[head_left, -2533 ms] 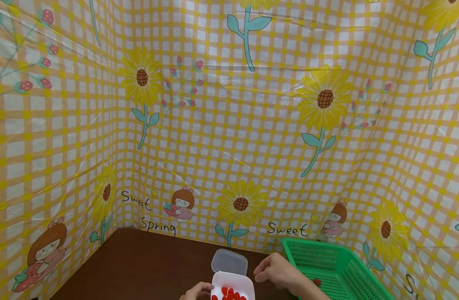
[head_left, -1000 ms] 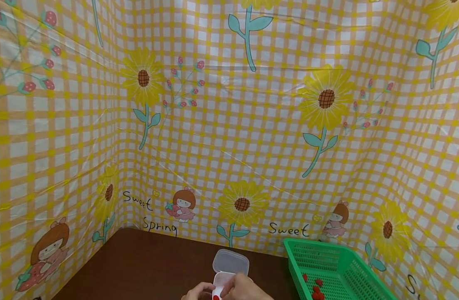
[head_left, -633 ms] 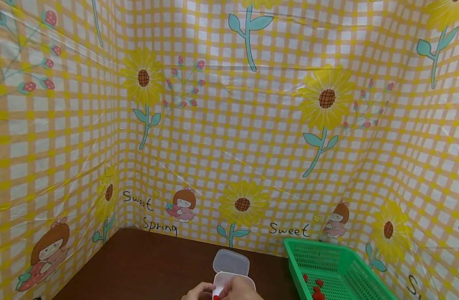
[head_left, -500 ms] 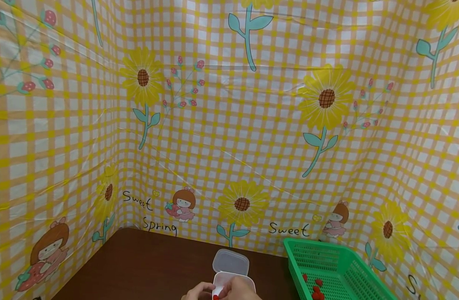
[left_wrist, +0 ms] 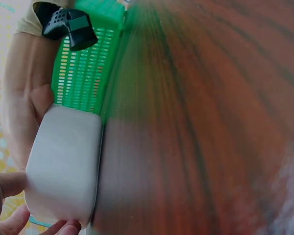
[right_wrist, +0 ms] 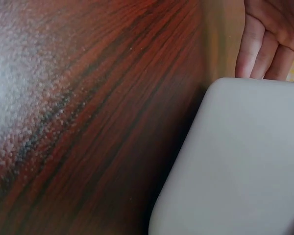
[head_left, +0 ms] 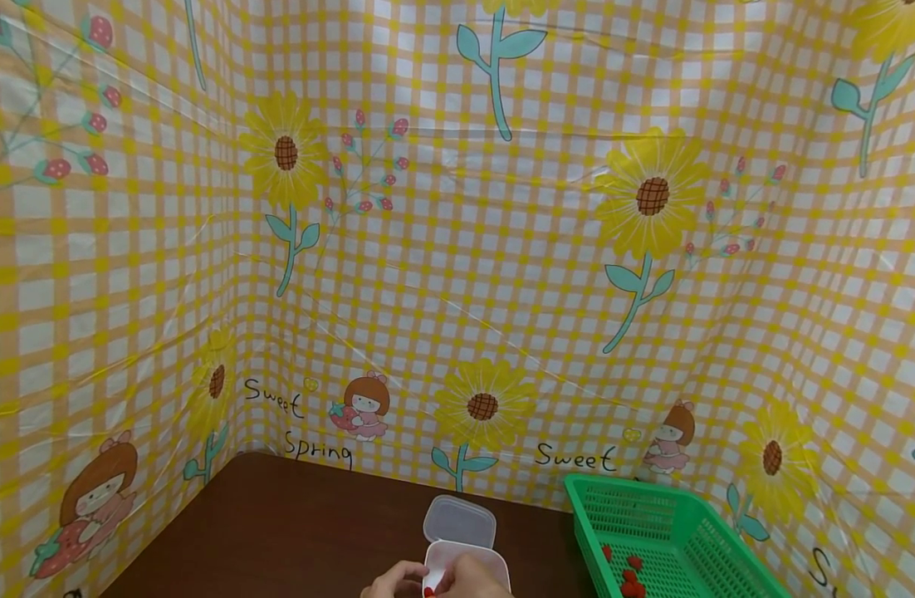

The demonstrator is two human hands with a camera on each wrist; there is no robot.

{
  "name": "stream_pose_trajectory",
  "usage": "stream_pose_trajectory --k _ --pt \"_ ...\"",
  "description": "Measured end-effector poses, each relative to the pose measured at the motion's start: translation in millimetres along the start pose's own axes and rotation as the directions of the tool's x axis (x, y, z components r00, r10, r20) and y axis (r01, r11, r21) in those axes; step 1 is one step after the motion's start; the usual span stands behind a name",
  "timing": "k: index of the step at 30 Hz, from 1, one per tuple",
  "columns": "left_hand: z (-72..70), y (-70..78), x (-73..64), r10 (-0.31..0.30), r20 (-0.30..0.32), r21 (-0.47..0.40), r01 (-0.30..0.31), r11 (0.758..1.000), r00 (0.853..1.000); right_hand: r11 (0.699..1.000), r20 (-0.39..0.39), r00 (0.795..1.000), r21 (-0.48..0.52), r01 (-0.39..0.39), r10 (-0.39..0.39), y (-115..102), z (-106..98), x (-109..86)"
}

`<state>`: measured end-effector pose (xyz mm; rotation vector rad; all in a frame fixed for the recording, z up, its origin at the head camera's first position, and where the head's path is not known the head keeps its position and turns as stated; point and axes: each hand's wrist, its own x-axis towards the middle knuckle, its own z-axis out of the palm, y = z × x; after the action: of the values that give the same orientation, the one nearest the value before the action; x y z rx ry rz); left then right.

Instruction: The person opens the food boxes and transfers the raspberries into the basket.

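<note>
1. A small screened-off nook [head_left: 442,274]; whether in a home or a workplace cannot be told.
2. Checked sheeting [head_left: 398,332] in yellow, tan and white walls the back and both sides, printed with sunflowers [head_left: 482,407], cartoon girls [head_left: 367,405] and the words "Sweet" and "Spring".
3. A dark wood-grain tabletop [head_left: 300,523] lies between.

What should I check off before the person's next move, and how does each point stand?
1. Left hand on the white container: ok, fingers at its edge.
2. Lid off: ok, it lies just beyond the container.
3. Right hand gripping a red piece: cannot tell, fingertips are obscured.
4. Clear head view into the container: not ok, the right hand covers part.
5. Green basket uncovered: ok, red pieces show inside.
</note>
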<state>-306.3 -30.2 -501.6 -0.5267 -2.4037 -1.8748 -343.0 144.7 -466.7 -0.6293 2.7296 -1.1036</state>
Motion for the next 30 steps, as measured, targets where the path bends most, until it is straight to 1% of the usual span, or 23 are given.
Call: stream_pose_trajectory --k 5,13,19,24,30 --pt "0.4 0.3 -0.1 0.003 -0.005 -0.009 -0.003 1.0 1.0 1.0 0.0 1.0 0.026 0.009 -0.009 0.4 1.3 0.8" --pt "-0.4 -0.2 -1.1 0.015 -0.005 0.018 -0.015 1.0 1.0 0.999 0.005 1.0 0.039 0.018 -0.018 -1.1 0.2 -0.1" --pt "-0.9 1.1 0.0 -0.003 0.0 0.014 0.003 1.0 1.0 0.999 0.017 1.0 0.04 0.009 -0.009 -2.2 -1.0 -1.0" --pt "-1.0 0.7 1.2 -0.023 0.005 0.009 0.023 1.0 1.0 1.0 0.013 1.0 0.017 -0.008 0.008 -1.9 -0.6 -1.1" --pt "-1.4 -1.4 2.0 -0.023 0.019 0.005 0.023 1.0 1.0 1.0 0.038 0.999 0.026 -0.004 0.003 -3.8 -0.8 -1.4"
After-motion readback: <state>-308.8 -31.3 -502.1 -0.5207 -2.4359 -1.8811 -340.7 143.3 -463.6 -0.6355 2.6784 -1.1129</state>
